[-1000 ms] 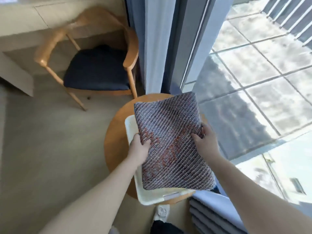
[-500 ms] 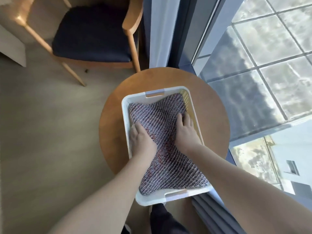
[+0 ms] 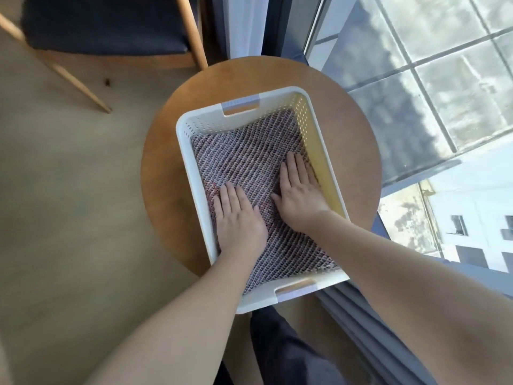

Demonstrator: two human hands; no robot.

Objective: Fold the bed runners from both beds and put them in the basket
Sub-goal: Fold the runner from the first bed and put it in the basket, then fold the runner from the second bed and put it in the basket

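On the round wooden tabletop (image 3: pixel 163 176), a white perforated basket (image 3: pixel 205 123), with handle slots at its far and near ends. Inside it, one folded bed runner (image 3: pixel 249 159), woven grey-white with reddish flecks, lying flat and covering nearly the whole basket floor, near edge up against the near wall.

Left grip (image 3: pixel 238 218) flat on the runner's near-left part, palm down, fingers straight and close together, pointing away. Right grip (image 3: pixel 299 195) flat on the right part, just beside the basket's right wall, fingers straight, thumb angled toward the left grip. Pinching nothing, only pressing on the cloth. Both forearms bare, reaching in over the near rim.

Beyond the tabletop, a wooden chair (image 3: pixel 105 23) with a dark seat. To the right, a window (image 3: pixel 458 93).
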